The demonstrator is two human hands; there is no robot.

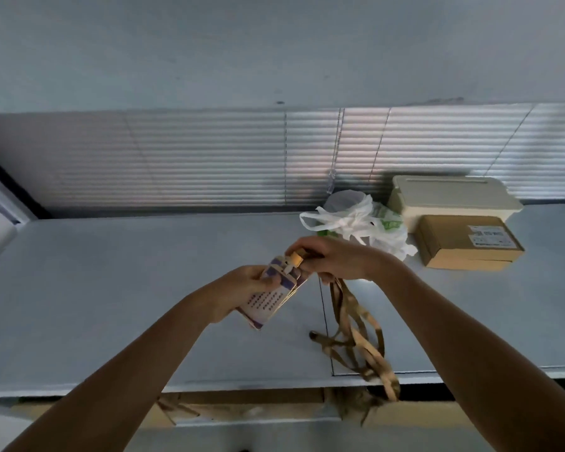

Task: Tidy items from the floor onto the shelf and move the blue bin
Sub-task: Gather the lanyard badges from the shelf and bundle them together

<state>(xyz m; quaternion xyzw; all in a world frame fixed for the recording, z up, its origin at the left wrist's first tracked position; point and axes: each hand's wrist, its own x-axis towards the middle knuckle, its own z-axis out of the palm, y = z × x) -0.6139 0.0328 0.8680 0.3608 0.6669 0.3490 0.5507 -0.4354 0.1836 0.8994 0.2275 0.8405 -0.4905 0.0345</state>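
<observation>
Shelf top (144, 288): pale, wide. Cream box (454, 199), cardboard box (467, 243) and white plastic bag (356, 220) at its right rear. Left hand (242, 290) grasping stack of cards (274, 293); right hand (333, 259) clenched on tan straps (356, 334) trailing over the shelf edge

two hands (242, 290), two boxes (467, 241), one bag (362, 223)

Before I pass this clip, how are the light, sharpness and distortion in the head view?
Head view: dim and bluish, lit mainly through the blinds behind the shelf; wide-angle bending curves the shelf edge and blinds; the left hand with the cards and the right hand with the straps look soft, the print unreadable; the box label is too blurred to read.
</observation>
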